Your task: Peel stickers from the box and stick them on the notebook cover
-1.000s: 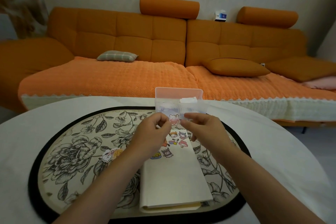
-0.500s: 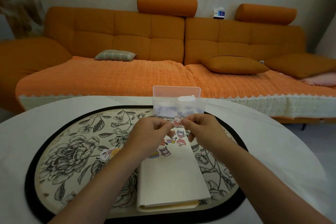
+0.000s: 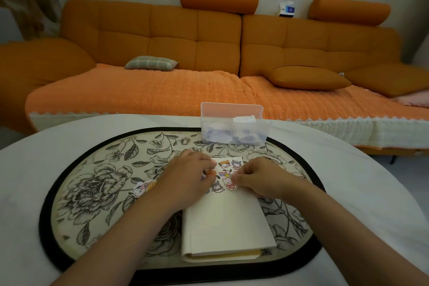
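Head view: I look down on both hands over the table (image 3: 348, 193).
Left hand (image 3: 188, 175): fingers curled, tips down on the notebook cover. I cannot tell whether they grip anything.
Right hand (image 3: 262, 179): fingers curled, pinching the right edge of the pink sticker (image 3: 229, 184).
Pink sticker: just left of my right fingertips, between my two hands, lying on the cover among other stickers.
Notebook (image 3: 227, 223): closed, under both hands, on the floral placemat (image 3: 97, 193).
Sticker box (image 3: 234, 129): beyond my hands, apart from them.
Loose sticker (image 3: 141, 189): outside my left wrist, on the placemat.
Risk: I judge the pink sticker could crease or overlap its neighbours if I press before it lies flat. My left hand hides that side of the cover.
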Action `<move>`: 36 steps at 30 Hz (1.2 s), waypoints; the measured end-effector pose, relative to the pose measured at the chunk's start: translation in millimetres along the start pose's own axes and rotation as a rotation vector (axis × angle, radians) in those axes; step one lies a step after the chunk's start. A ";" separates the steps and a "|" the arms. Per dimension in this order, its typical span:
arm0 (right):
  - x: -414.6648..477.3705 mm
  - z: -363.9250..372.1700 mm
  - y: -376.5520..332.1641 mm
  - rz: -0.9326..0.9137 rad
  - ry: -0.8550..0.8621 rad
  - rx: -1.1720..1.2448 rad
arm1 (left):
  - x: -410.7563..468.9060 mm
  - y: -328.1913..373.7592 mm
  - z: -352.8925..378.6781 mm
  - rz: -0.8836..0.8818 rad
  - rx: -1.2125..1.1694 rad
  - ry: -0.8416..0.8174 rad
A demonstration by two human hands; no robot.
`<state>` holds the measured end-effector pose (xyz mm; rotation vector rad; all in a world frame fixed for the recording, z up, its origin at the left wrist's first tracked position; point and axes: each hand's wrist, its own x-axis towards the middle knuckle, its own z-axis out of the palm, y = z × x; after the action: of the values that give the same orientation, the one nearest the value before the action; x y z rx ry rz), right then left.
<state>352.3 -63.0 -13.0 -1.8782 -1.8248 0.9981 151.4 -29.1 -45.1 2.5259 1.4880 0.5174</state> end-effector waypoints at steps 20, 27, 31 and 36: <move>9.0 15.6 0.3 -0.017 0.129 -0.200 | -6.2 10.9 -0.2 0.132 -0.129 0.048; 6.3 19.6 -1.2 -0.033 0.249 -0.306 | -9.9 12.3 -0.1 0.188 -0.011 0.001; -6.9 13.1 5.6 -0.066 0.330 -0.439 | -11.6 11.0 0.9 0.175 -0.013 -0.005; -26.6 14.2 15.7 -0.272 0.294 -0.523 | -13.8 11.9 0.6 0.179 0.045 -0.043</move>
<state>356.0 -93.8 -26.9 -1.8413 -2.2120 0.1434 155.1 -46.9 -44.9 2.7029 1.2796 0.4564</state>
